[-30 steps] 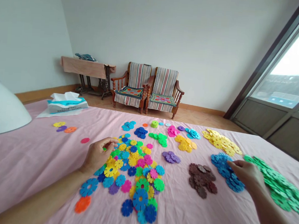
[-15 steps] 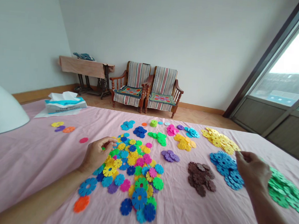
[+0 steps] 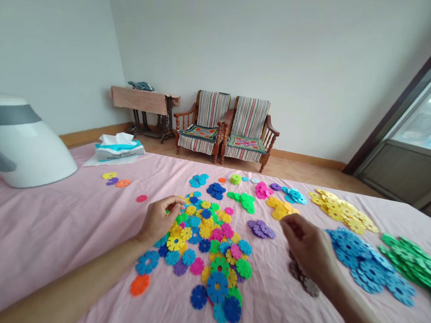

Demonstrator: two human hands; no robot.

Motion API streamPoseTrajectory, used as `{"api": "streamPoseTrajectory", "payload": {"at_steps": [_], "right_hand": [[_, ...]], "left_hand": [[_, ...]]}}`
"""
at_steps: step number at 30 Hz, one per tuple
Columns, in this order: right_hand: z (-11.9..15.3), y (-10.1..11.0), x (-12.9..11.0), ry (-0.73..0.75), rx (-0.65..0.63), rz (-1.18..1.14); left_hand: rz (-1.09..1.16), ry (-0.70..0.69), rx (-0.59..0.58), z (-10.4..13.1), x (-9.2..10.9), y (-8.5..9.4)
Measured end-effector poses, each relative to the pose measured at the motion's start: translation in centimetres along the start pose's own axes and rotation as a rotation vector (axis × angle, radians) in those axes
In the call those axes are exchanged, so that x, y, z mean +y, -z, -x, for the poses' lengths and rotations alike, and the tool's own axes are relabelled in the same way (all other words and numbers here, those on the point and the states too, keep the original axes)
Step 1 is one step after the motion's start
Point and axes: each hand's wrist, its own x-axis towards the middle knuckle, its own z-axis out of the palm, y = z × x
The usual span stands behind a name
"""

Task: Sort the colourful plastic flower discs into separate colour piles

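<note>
A mixed heap of colourful plastic snowflake discs point(image 3: 207, 228) lies in front of me on the pink cloth. At its upper left edge is my left hand point(image 3: 161, 218), thumb and fingers pinched together; whatever they hold is too small to tell. My right hand point(image 3: 307, 244) hovers above the brown discs point(image 3: 309, 285), covering most of them. Its fingers are curled closed and hide anything inside. Just left of the right fingertips lie purple discs point(image 3: 261, 229), and beyond them orange-yellow discs point(image 3: 279, 209). A large blue disc point(image 3: 217, 287) tops the heap's near end.
Sorted piles stand to the right: yellow discs point(image 3: 343, 211), blue discs point(image 3: 369, 263) and green discs point(image 3: 411, 261). Small groups line the far side, with green discs point(image 3: 242, 201) among them. A white kettle point(image 3: 41, 144) and a tissue pack point(image 3: 120, 151) stand at left.
My right hand has moved left, from between the yellow and blue piles to over the brown discs. My left hand stays by the heap. The view has turned left, showing more of the kettle.
</note>
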Motion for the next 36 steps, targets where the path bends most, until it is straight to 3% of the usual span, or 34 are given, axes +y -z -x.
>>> {"api": "streamPoseTrajectory", "payload": {"at_steps": [4,8,13,20,29,36], "right_hand": [[1.0,-2.2,-4.7,0.252,-0.393,-0.070],[1.0,-3.5,-6.8,0.294,-0.516,-0.026],[0.7,-4.1,-7.3,0.234,-0.631,0.065],[1.0,-3.2,-5.6,0.239,-0.723,0.045],[1.0,-4.4,-6.2,0.213,-0.623,-0.014],[1.4,-4.3,-6.3,0.201,-0.641,0.001]], "left_hand": [[-0.005,-0.004,0.014,0.1,0.1,0.1],[0.002,-0.013,0.032,0.3,0.1,0.2],[0.011,-0.024,0.029,0.3,0.1,0.1],[0.012,-0.042,0.032,0.2,-0.2,-0.1],[0.001,-0.030,0.031,0.2,-0.1,0.0],[-0.010,-0.040,0.032,0.2,-0.3,0.0]]}}
